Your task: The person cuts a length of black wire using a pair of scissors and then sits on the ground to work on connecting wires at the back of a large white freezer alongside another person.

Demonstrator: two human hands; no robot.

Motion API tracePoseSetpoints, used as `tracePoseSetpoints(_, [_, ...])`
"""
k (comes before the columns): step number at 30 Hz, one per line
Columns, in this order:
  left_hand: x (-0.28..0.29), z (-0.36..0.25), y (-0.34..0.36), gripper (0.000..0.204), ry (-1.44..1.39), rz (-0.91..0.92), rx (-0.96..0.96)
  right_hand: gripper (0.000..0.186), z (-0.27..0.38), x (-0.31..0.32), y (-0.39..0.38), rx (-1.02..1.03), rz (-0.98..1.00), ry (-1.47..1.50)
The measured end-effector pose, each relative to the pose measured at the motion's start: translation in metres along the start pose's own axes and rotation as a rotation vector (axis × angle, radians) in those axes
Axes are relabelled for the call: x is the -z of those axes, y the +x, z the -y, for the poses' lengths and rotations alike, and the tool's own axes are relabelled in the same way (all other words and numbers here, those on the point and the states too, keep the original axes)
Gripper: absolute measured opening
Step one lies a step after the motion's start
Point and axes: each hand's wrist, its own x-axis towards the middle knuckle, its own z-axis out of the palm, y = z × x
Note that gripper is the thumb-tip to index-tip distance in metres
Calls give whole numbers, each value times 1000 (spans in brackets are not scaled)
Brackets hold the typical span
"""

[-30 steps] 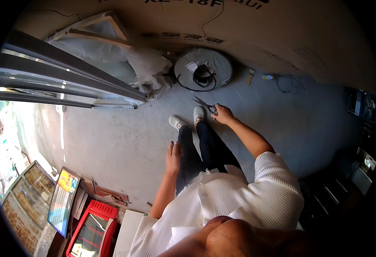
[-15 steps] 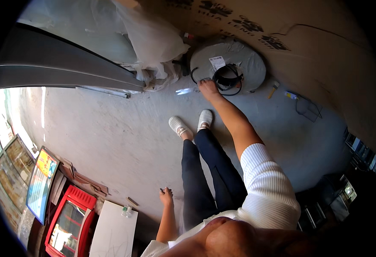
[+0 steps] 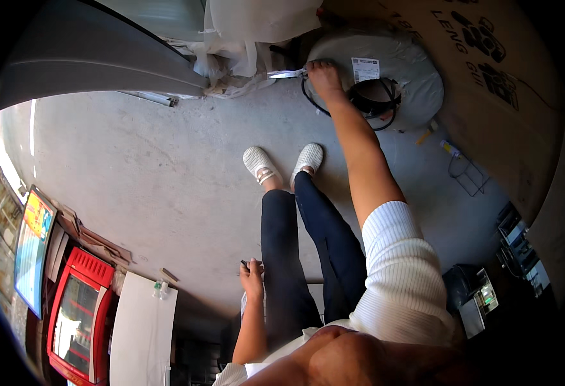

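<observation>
My right hand (image 3: pixel 325 80) grips a pair of scissors (image 3: pixel 285 74), fingers wrapped around the handles; the silvery blades point left. It reaches over the left edge of a round, flat package (image 3: pixel 417 77) wrapped in grey plastic. On that package lie a white label (image 3: pixel 365 69) and a black coil (image 3: pixel 367 103); a dark loop of it hangs past the edge beneath my right wrist. My left hand (image 3: pixel 251 280) is low beside my left leg, fingers closed around a small, thin dark object that is too small to name.
A large brown cardboard sheet (image 3: pixel 520 128) stands at the right. Clear plastic sheeting (image 3: pixel 237 48) bunches beside a long grey panel (image 3: pixel 109 61). A brush (image 3: pixel 427 132) and a wire frame (image 3: pixel 469 177) lie on the floor. A red-framed cabinet (image 3: pixel 80 315) and white board (image 3: pixel 144 321) stand lower left.
The scissors, blurred before, now show sharply, and my right hand has moved up to the package's left edge. The whole view has shifted. My left hand still holds the small dark object.
</observation>
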Motion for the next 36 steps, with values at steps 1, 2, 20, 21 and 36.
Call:
tracePoseSetpoints(1, [-1, 1, 2, 25, 23, 17, 10, 13, 0, -3, -1, -13, 21, -3])
tracePoseSetpoints(2, [-1, -1, 5, 25, 45, 35, 17, 12, -2, -4, -2, -28, 40, -7])
tracePoseSetpoints(20, [-156, -170, -14, 28, 540, 278, -1157, 20, -1, 260, -181, 199, -287, 703])
tracePoseSetpoints(21, [-169, -182, -28, 28, 458, 293, -1228, 20, -1, 279, -194, 175, -298, 731])
tracePoseSetpoints(36, [-47, -163, -48, 17, -389, 438, -330, 40, 64, 368, -347, -1239, 413, 2509])
